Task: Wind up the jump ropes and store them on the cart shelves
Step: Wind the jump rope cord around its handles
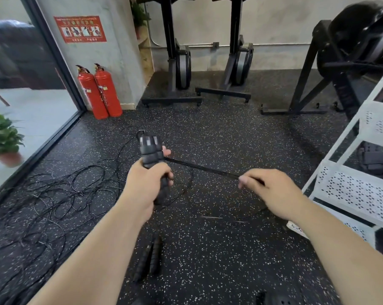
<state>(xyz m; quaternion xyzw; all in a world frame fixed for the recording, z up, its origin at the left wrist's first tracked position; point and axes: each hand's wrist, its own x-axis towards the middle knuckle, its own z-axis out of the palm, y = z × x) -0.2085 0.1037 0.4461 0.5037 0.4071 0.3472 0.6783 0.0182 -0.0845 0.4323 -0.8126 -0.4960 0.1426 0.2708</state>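
Observation:
My left hand grips the two black handles of a jump rope, held together and pointing up and away. A taut stretch of its black cord runs from the handles to my right hand, which pinches it in curled fingers. More black jump ropes lie tangled on the speckled floor at the left. Another pair of black handles lies on the floor below my hands. The white perforated cart stands at the right edge, with dark items on one shelf.
Two red fire extinguishers stand by the wall corner. Black rowing machines are stored upright along the back wall, and another machine stands at the right. A glass wall and a potted plant border the left.

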